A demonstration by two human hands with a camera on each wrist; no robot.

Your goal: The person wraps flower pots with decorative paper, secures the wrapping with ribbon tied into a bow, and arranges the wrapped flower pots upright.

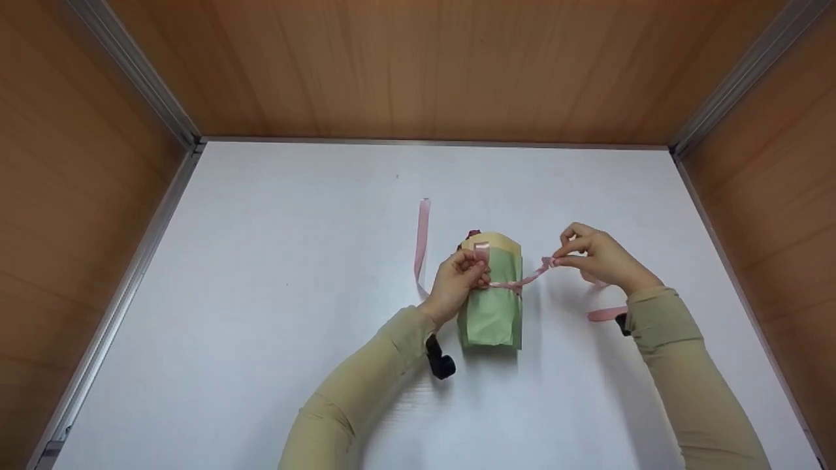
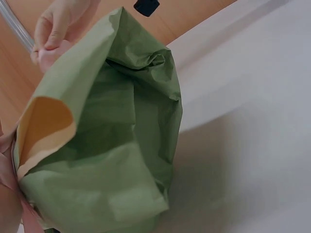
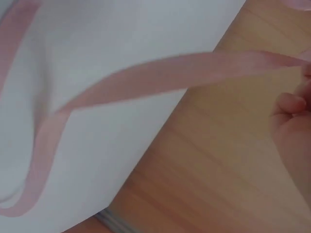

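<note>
A green paper-wrapped bundle [image 1: 493,316] with a pale yellow upper edge lies on the table. A bit of dark red [image 1: 473,232] peeks out at its top. Pink ribbon [image 1: 506,284] crosses its middle. My left hand [image 1: 457,281] rests over the bundle's left side and pinches the ribbon there, with a short flat piece of it above the fingers. Off to the right, my right hand [image 1: 601,258] pinches the ribbon, which runs twisted from the bundle to the fingertips. The left wrist view shows the folded open end of the green paper [image 2: 97,189] close up.
One long ribbon tail [image 1: 422,241] lies left of the bundle. Another ribbon tail [image 3: 146,77] trails from the fingers over the white table [image 3: 107,29]. Wood-grain panels [image 1: 431,72] with metal edges enclose the table at the back and both sides.
</note>
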